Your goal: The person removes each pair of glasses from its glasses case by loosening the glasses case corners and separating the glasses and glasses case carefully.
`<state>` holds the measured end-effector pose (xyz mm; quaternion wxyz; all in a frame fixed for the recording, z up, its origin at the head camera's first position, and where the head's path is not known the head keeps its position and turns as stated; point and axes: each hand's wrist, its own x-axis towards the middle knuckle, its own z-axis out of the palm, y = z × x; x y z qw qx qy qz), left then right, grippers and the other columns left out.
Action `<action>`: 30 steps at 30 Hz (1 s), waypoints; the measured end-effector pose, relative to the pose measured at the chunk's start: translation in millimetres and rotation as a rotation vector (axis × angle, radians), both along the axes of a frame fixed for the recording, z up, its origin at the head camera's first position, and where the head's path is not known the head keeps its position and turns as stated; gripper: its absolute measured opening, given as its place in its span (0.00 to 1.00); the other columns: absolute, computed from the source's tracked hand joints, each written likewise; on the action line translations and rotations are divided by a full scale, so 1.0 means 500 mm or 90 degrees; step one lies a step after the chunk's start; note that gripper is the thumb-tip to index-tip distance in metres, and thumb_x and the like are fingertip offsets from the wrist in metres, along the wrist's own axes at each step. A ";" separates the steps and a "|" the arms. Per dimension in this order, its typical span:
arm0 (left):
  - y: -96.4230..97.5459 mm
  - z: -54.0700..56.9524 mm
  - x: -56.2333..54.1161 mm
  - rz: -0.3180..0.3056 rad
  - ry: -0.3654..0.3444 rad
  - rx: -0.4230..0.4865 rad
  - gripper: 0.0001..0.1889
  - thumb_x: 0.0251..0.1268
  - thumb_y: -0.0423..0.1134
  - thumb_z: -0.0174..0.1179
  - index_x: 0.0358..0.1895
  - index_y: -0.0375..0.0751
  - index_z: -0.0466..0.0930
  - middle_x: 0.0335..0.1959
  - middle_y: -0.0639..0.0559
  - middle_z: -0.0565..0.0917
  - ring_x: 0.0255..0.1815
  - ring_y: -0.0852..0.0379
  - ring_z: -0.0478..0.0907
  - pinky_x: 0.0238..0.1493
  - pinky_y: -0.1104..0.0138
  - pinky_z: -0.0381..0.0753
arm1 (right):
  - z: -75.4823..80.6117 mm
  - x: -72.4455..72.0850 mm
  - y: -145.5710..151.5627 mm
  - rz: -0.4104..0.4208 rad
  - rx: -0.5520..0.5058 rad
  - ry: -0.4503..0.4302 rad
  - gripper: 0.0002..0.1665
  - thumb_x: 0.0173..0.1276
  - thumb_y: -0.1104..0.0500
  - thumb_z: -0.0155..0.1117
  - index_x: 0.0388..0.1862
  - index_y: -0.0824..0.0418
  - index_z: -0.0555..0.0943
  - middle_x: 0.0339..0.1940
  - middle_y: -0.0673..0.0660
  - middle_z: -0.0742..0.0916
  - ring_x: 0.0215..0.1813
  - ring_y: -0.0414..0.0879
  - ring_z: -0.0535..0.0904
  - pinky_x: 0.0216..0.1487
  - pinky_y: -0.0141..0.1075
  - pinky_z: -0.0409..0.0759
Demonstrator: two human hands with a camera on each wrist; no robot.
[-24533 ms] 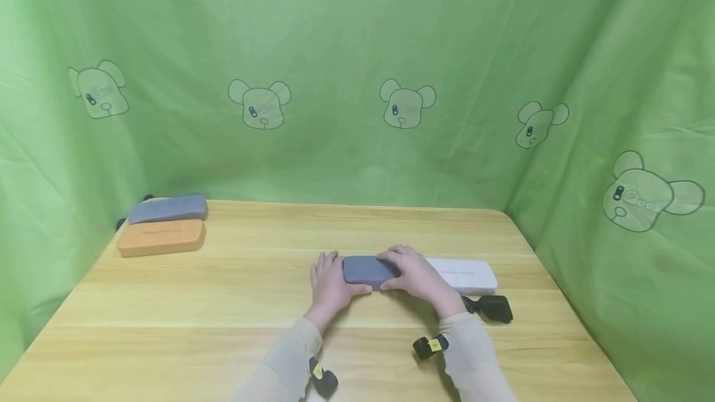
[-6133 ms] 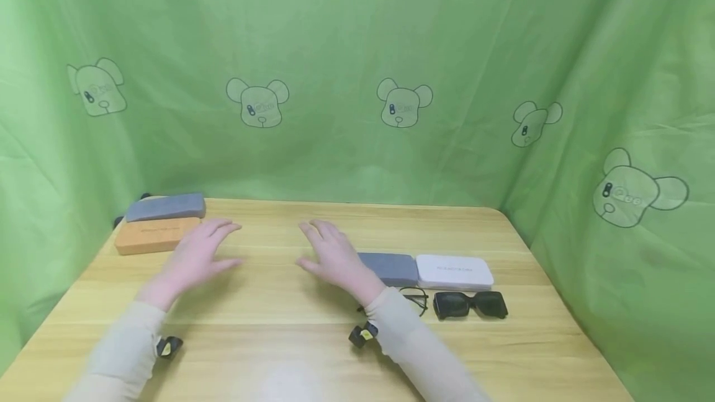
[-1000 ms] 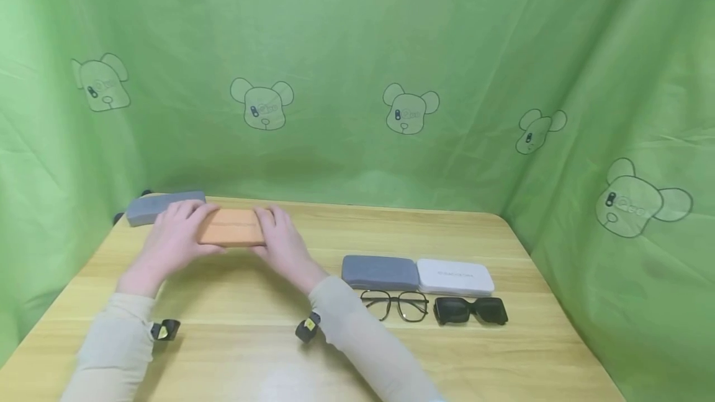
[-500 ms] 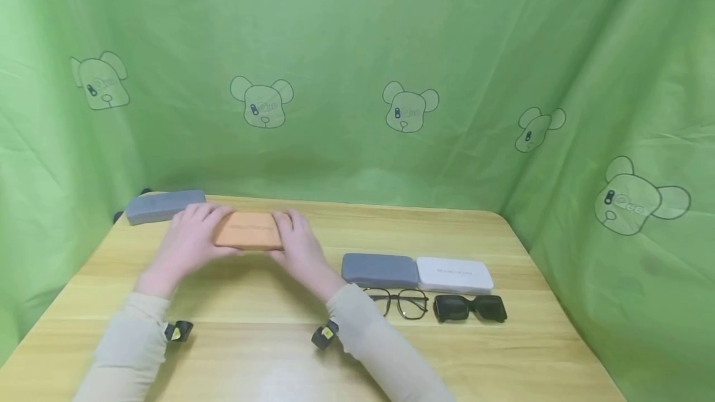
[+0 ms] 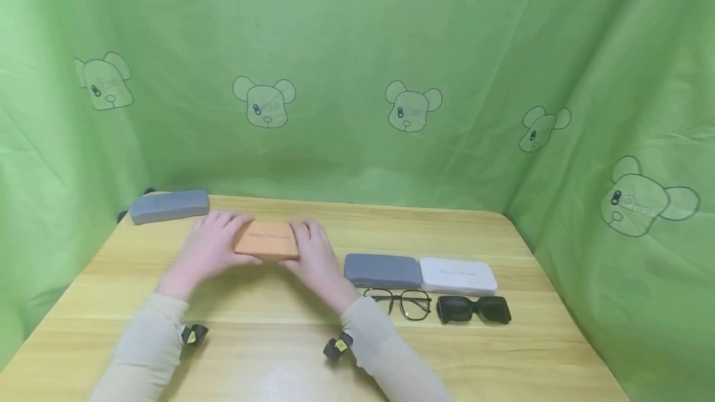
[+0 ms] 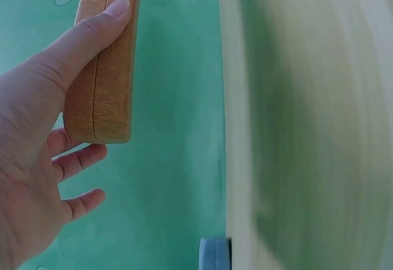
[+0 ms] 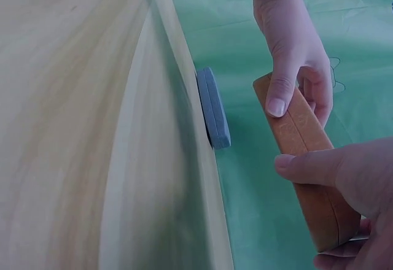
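Observation:
An orange glasses case (image 5: 266, 239) is held lifted above the table between both hands. My left hand (image 5: 215, 244) grips its left end; in the left wrist view the thumb (image 6: 92, 34) presses along the seamed side. The right hand (image 5: 317, 259) pinches the other end, its thumb (image 7: 310, 167) on the same seamed side in the right wrist view. The case looks closed, with its seam unbroken. Small print runs across its top. Behind the left hand, a blue-grey glasses case (image 5: 170, 206) lies at the table's far left corner.
On the right of the wooden table (image 5: 268, 352), a dark grey case (image 5: 382, 270) and a white case (image 5: 458, 275) lie end to end. In front of them are thin-framed eyeglasses (image 5: 414, 306) and black sunglasses (image 5: 473, 309). A green curtain (image 5: 335, 160) surrounds the table.
The orange case, lying at the left before, was picked up by both hands and has moved right and nearer. Earlier the hands were on the dark grey case; the eyeglasses now show before it.

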<state>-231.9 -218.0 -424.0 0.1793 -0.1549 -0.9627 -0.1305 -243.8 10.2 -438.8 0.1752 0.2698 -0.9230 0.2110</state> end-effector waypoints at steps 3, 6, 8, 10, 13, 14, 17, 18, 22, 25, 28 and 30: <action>0.013 -0.003 -0.002 -0.008 -0.001 0.002 0.48 0.35 0.65 0.75 0.63 0.44 0.73 0.57 0.40 0.80 0.60 0.38 0.72 0.63 0.39 0.67 | -0.001 0.002 0.010 -0.014 -0.002 -0.020 0.50 0.50 0.49 0.80 0.69 0.59 0.68 0.63 0.62 0.75 0.64 0.56 0.73 0.64 0.45 0.78; 0.024 -0.008 -0.004 -0.008 -0.015 0.008 0.48 0.35 0.66 0.74 0.63 0.45 0.73 0.58 0.41 0.79 0.60 0.38 0.72 0.64 0.39 0.67 | -0.002 0.004 0.018 -0.026 0.004 -0.046 0.50 0.49 0.50 0.80 0.70 0.59 0.67 0.63 0.62 0.75 0.63 0.56 0.73 0.64 0.46 0.79; 0.032 -0.012 -0.005 -0.006 -0.030 0.013 0.48 0.36 0.67 0.73 0.64 0.45 0.73 0.58 0.42 0.79 0.60 0.39 0.72 0.64 0.39 0.67 | -0.002 0.005 0.024 -0.035 0.010 -0.061 0.51 0.49 0.50 0.80 0.70 0.59 0.67 0.63 0.62 0.74 0.64 0.56 0.73 0.63 0.47 0.79; 0.039 -0.017 -0.005 -0.003 -0.044 0.021 0.48 0.36 0.67 0.73 0.64 0.46 0.73 0.58 0.42 0.79 0.60 0.40 0.72 0.64 0.39 0.67 | -0.003 0.005 0.029 -0.041 0.018 -0.070 0.51 0.49 0.49 0.80 0.70 0.59 0.66 0.63 0.62 0.74 0.63 0.56 0.73 0.63 0.48 0.79; 0.049 -0.024 -0.006 -0.002 -0.055 0.036 0.47 0.36 0.66 0.74 0.64 0.46 0.73 0.57 0.42 0.79 0.60 0.40 0.71 0.63 0.39 0.67 | -0.006 0.005 0.037 -0.046 0.032 -0.078 0.52 0.48 0.48 0.80 0.70 0.58 0.66 0.63 0.62 0.75 0.63 0.56 0.73 0.63 0.49 0.78; 0.052 -0.027 -0.006 -0.001 -0.058 0.041 0.47 0.36 0.65 0.74 0.64 0.46 0.73 0.57 0.42 0.79 0.60 0.40 0.71 0.63 0.39 0.67 | -0.007 0.004 0.039 -0.046 0.039 -0.079 0.52 0.48 0.48 0.80 0.70 0.58 0.66 0.63 0.62 0.75 0.63 0.56 0.73 0.64 0.49 0.78; 0.060 -0.035 -0.007 0.002 -0.070 0.057 0.47 0.35 0.63 0.76 0.63 0.45 0.73 0.58 0.42 0.79 0.61 0.40 0.71 0.63 0.39 0.67 | -0.011 0.002 0.047 -0.045 0.062 -0.081 0.52 0.48 0.46 0.79 0.70 0.57 0.67 0.62 0.61 0.76 0.62 0.55 0.74 0.63 0.48 0.77; 0.063 -0.038 -0.008 0.004 -0.076 0.061 0.47 0.35 0.63 0.76 0.64 0.45 0.73 0.59 0.42 0.79 0.61 0.40 0.71 0.64 0.39 0.67 | -0.013 0.002 0.049 -0.044 0.068 -0.080 0.51 0.48 0.45 0.79 0.69 0.57 0.67 0.61 0.61 0.76 0.60 0.55 0.75 0.63 0.48 0.77; 0.075 -0.046 -0.010 0.007 -0.105 0.081 0.47 0.34 0.61 0.77 0.64 0.45 0.73 0.60 0.41 0.78 0.63 0.39 0.70 0.66 0.39 0.65 | -0.018 -0.003 0.059 -0.041 0.099 -0.073 0.50 0.47 0.44 0.80 0.67 0.56 0.68 0.56 0.60 0.78 0.55 0.53 0.77 0.57 0.46 0.80; 0.084 -0.051 -0.010 0.010 -0.121 0.089 0.47 0.34 0.61 0.77 0.64 0.46 0.73 0.61 0.42 0.78 0.63 0.39 0.70 0.66 0.38 0.65 | -0.022 -0.006 0.064 -0.041 0.117 -0.073 0.50 0.46 0.43 0.80 0.66 0.56 0.69 0.54 0.59 0.79 0.53 0.52 0.77 0.55 0.45 0.81; 0.092 -0.055 -0.011 0.010 -0.129 0.086 0.47 0.34 0.61 0.77 0.64 0.46 0.73 0.61 0.42 0.78 0.63 0.39 0.70 0.66 0.38 0.65 | -0.024 -0.009 0.071 -0.042 0.136 -0.079 0.50 0.45 0.43 0.80 0.65 0.57 0.69 0.54 0.59 0.79 0.51 0.51 0.77 0.54 0.45 0.81; 0.099 -0.057 -0.013 0.011 -0.135 0.081 0.47 0.34 0.61 0.77 0.64 0.46 0.73 0.61 0.42 0.78 0.63 0.40 0.70 0.66 0.38 0.65 | -0.023 -0.012 0.076 -0.044 0.145 -0.088 0.51 0.45 0.43 0.81 0.65 0.57 0.69 0.53 0.59 0.79 0.50 0.51 0.78 0.54 0.45 0.81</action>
